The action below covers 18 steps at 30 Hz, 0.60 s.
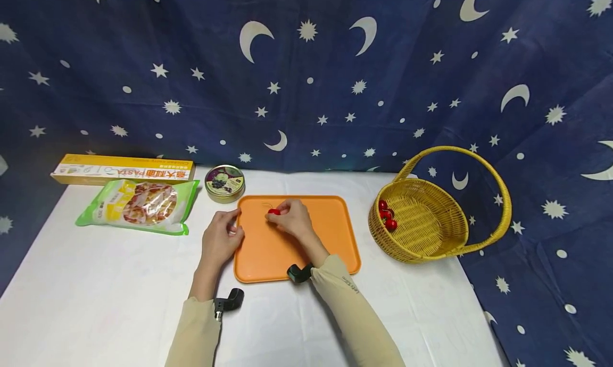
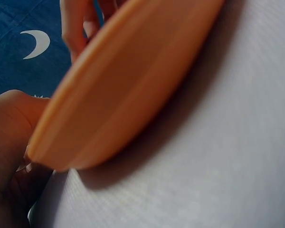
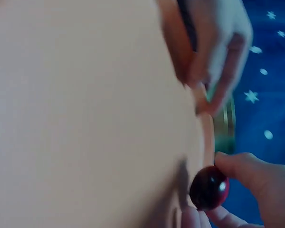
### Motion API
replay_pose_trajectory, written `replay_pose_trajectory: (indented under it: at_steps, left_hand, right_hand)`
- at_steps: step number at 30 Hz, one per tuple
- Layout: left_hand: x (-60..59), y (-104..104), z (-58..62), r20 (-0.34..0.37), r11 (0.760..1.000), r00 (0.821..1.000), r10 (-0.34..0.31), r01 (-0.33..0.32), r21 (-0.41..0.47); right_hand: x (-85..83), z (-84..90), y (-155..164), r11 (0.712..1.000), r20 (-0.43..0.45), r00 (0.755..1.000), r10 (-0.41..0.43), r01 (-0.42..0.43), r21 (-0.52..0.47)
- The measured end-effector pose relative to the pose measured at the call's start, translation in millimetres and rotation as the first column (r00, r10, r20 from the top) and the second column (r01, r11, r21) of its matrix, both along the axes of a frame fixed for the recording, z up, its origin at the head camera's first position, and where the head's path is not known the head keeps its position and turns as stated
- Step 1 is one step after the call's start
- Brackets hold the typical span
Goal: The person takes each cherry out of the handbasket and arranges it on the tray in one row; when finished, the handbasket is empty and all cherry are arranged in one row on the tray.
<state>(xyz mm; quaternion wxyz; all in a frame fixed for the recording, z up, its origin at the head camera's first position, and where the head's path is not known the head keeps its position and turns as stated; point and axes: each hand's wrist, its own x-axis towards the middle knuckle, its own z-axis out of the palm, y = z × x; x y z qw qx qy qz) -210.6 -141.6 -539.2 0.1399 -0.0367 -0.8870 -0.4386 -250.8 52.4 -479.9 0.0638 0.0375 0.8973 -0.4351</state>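
Small red cherry (image 1: 274, 211) sat mid-frame, pinched by right hand (image 1: 292, 218); left hand (image 1: 219, 240) gripped the orange plastic tray's (image 1: 335, 239) edge.

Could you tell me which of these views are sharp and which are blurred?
Head view: evenly lit and sharp, though the backdrop bows toward the edges. Left wrist view: the orange tray fills the frame, soft, casting a shadow on the white cloth. Right wrist view: blurred throughout; the cherry shows a small glare spot.

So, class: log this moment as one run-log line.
right hand: pinches cherry over orange tray | left hand: grips tray's left edge | basket: holds cherries
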Motion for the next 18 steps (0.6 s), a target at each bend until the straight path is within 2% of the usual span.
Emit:
replay_pose_trajectory:
  at_steps: [3,5,11,18]
  left_hand:
    - [0.9,0,0.5,0.003,1.0,1.0,-0.005,0.005,0.005]
    - [1.2,0,1.0,0.004,1.0,1.0,-0.006,0.006,0.005]
    - [1.6,-1,2.3,0.02,1.0,1.0,-0.006,0.006,-0.004]
    - [0.8,-1,3.0,0.03,1.0,0.999,-0.01,0.009,0.002]
  right_hand:
    - [0.6,-5.5,-15,0.99,-0.033,0.999,-0.026,0.03,0.136]
    - [0.9,-7.6,-22,0.98,-0.057,0.998,-0.036,0.047,0.194]
    - [0.5,-9.8,-36,0.977,-0.088,0.996,-0.027,0.045,0.21]
    - [-1.4,-12.8,-41,0.977,-0.084,0.996,-0.001,0.019,0.211]
